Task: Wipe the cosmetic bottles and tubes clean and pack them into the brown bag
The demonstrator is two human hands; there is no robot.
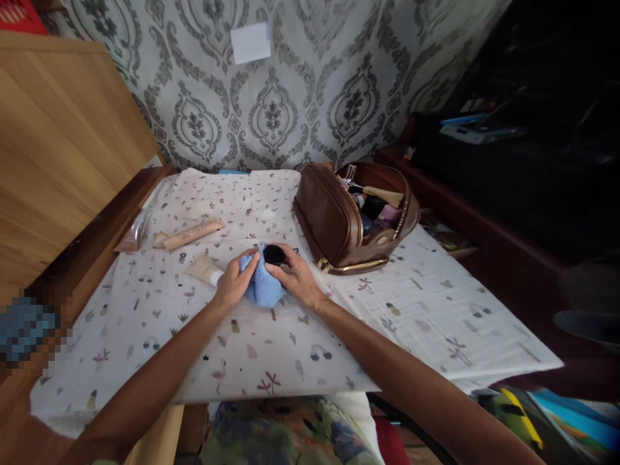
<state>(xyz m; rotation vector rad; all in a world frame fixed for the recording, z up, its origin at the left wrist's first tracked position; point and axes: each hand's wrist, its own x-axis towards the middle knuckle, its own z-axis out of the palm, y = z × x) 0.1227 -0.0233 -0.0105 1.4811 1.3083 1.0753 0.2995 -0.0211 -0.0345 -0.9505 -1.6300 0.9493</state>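
Note:
Over the middle of the table, my left hand (238, 276) grips a light blue cloth (267, 287) that hangs down between my hands. A round black item (274, 255), perhaps a compact or a lid, is pinched in my right hand (299, 276), against the cloth. Just left of my left hand lies a beige tube with a white cap (205, 269). Farther left are a long peach tube (194, 234) and, by the table's edge, a clear and brown tube (132, 234). To the right, an unzipped brown cosmetic bag (329, 216) shows several cosmetics inside.
A white patterned cloth (416, 342) covers the table. At the left rises a wooden panel (72, 123). Patterned wallpaper (271, 116) with a white card (250, 43) is behind. On the dark right side rests a light blue device-like object (477, 129).

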